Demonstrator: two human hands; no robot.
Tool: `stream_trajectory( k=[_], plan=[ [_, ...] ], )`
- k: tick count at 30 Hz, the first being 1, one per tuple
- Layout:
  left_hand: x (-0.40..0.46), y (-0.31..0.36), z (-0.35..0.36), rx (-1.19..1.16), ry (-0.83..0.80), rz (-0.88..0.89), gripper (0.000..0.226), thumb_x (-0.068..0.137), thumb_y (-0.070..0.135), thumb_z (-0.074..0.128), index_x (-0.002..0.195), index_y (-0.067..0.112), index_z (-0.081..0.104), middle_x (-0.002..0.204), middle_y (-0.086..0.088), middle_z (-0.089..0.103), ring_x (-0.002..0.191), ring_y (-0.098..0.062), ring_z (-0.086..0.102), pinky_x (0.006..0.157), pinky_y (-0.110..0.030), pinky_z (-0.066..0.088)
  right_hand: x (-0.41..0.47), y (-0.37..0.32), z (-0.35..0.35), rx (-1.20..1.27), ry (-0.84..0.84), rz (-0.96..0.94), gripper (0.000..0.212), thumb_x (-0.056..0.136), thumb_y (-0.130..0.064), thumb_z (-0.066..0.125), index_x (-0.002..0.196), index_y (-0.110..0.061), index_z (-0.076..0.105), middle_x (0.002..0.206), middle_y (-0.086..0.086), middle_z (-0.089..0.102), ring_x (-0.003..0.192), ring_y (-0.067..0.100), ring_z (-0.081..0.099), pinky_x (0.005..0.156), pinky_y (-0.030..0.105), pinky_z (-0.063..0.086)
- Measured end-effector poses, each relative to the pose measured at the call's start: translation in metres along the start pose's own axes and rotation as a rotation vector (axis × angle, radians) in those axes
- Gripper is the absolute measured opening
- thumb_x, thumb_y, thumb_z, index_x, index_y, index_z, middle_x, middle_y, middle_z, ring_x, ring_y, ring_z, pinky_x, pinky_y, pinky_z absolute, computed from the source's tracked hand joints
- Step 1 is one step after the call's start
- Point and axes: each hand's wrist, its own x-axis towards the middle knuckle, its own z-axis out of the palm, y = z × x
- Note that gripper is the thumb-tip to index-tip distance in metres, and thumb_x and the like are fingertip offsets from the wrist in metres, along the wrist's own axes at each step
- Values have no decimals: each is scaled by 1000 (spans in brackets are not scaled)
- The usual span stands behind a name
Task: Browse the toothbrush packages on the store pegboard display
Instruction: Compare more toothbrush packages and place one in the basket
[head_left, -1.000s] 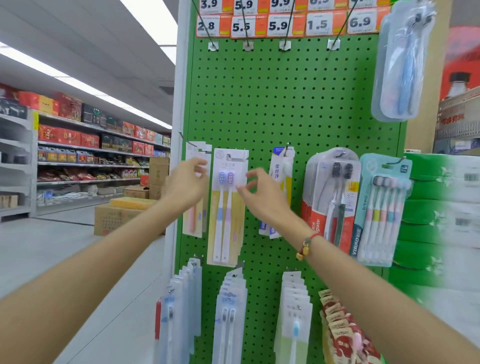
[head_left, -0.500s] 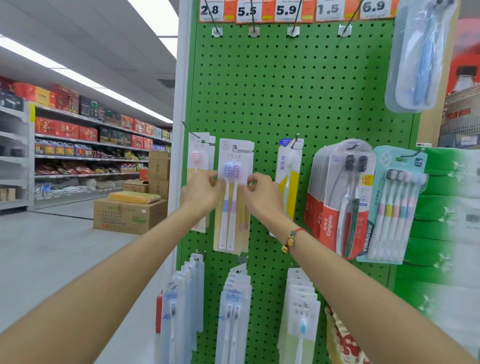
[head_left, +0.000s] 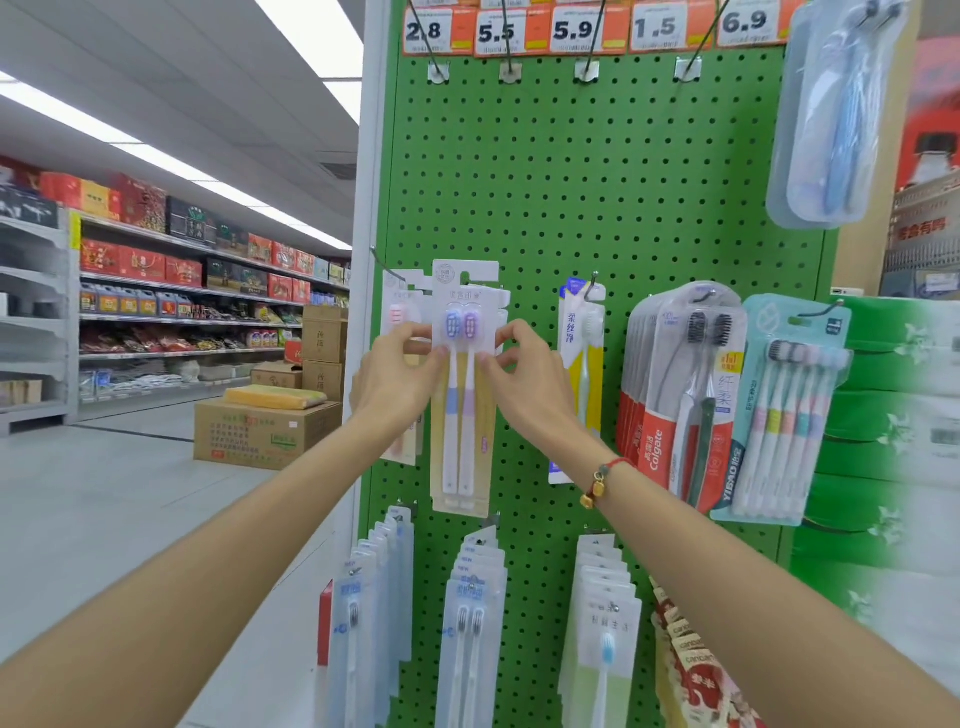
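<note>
The pegboard stood upright ahead, its top edge lined with price tags and its hooks carrying rows of toothbrush packs. In the middle row, toward the left edge, hung the twin pack, a pale card with two brushes side by side, one with a blue grip and one with a lilac grip. Its long axis ran straight up and down, heads at the top near the hook, handles pointing to the floor. To its right hung a yellow pack, then a Colgate stack and a multi-brush pack near the right edge. Both hands met the twin pack at the same height, just under the brush heads. The left hand came in from the left side and the right hand from the right, each with curled fingers pinching its own side edge of the card. Neither hand was nearer; the pack lay squarely between them. The card's slot looked seated on its hook, so lifting it off would likely mean sliding it outward toward the person along the hook, with both hands moving together.
</note>
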Motion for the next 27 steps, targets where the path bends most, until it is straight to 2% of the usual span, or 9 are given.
stream_trajectory(
  k=[4,7,10,14,17,21,25,27],
  plan=[
    [-18,-11,-9,-50,-68,-43,28,91,34,62,119,29,60,105,9,65,94,-20,66,85,-47,55,-16,7,-1,86,-90,18,11,95,-27,58,97,-23,48,76,-7,65,76,21,62,68,33,48],
    [-47,-27,-13,-86,-139,-104,29,90,30,65,119,26,62,104,6,68,92,-20,67,85,-46,56,-43,22,6,182,-184,56,13,93,-29,62,98,-23,53,82,2,71,76,19,67,71,39,57],
    [-83,-43,-13,-157,-175,-161,29,91,26,65,120,24,63,105,2,69,95,-16,67,87,-41,55,-78,37,15,284,-237,119,13,91,-26,65,90,-29,53,80,3,73,77,20,69,76,44,58],
    [-131,-65,-8,-303,-229,-260,20,93,15,61,112,18,63,100,-3,71,83,-11,68,76,-27,57,-130,55,25,394,-271,163,15,92,-17,65,86,-26,54,71,-1,72,61,6,65,60,23,52],
    [-162,-89,-1,-356,-273,-338,13,93,13,61,103,21,63,93,0,71,73,-4,68,66,-19,57,-167,73,35,459,-303,237,12,92,-14,64,88,-22,57,72,0,72,60,3,64,55,18,51],
    [-195,-119,9,-373,-362,-458,13,92,16,62,104,21,63,90,2,72,74,-4,69,64,-19,56,-204,101,52,451,-339,372,5,92,-19,64,95,-17,61,79,7,74,71,14,68,60,23,55],
    [-217,-142,19,-386,-414,-546,11,91,13,63,95,24,62,85,3,72,68,-2,69,60,-18,56,-228,117,59,427,-417,434,16,89,-24,69,98,-14,62,83,10,74,69,15,67,71,32,55],
    [-224,-148,20,-381,-425,-561,11,91,14,63,94,24,62,82,3,73,67,-3,69,61,-19,55,-231,117,58,430,-415,457,23,85,-33,71,100,-17,61,84,7,74,70,10,67,75,33,55]
  ],
)
